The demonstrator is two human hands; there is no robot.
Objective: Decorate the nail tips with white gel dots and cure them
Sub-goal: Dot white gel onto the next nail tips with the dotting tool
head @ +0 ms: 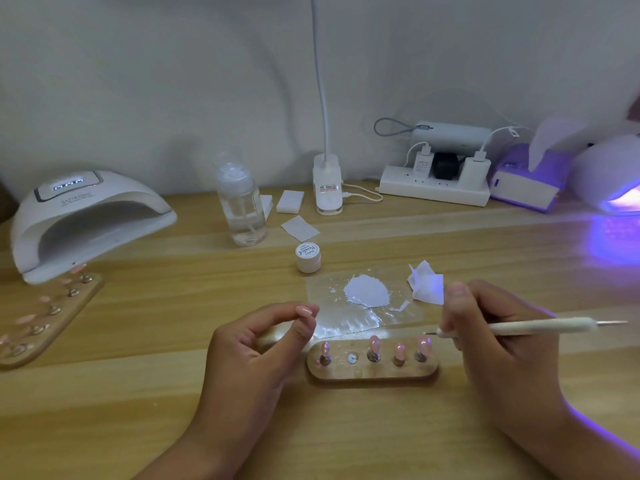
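Flanking the palette (323,289): gel jar (308,257), crumpled wipe (426,286).

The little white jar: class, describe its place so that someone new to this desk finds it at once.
Find the tall clear bottle near the middle of the wooden desk. In front of it, slightly right, behind the clear sheet smeared with white gel, stands the little white jar. It is the only small round pot there, with dark script on its lid.

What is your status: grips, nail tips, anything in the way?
Left grip pinched, contents unclear. Right grip holds pen, point near rightmost nail tip. Four nail tips on holder, one post bare. Way clear.
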